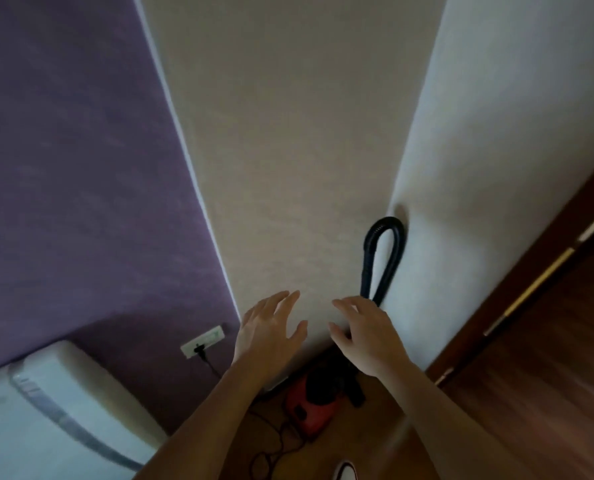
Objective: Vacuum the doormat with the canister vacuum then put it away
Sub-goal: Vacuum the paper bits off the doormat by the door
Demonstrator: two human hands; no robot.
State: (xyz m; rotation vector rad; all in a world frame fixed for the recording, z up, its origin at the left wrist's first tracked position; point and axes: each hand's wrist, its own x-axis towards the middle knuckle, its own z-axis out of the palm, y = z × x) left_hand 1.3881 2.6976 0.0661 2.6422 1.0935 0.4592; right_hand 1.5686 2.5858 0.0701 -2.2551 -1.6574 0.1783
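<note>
Reaching toward the far wall, both hands, left (269, 327) and right (366, 332), were spread and empty, above the red vacuum (311, 407) on the floor, its hose (385, 258) looped up the wall.

No readable text

No lettering, brand, number or sign could be read anywhere in the frame; every surface was plain or too blurred to tell.
</note>
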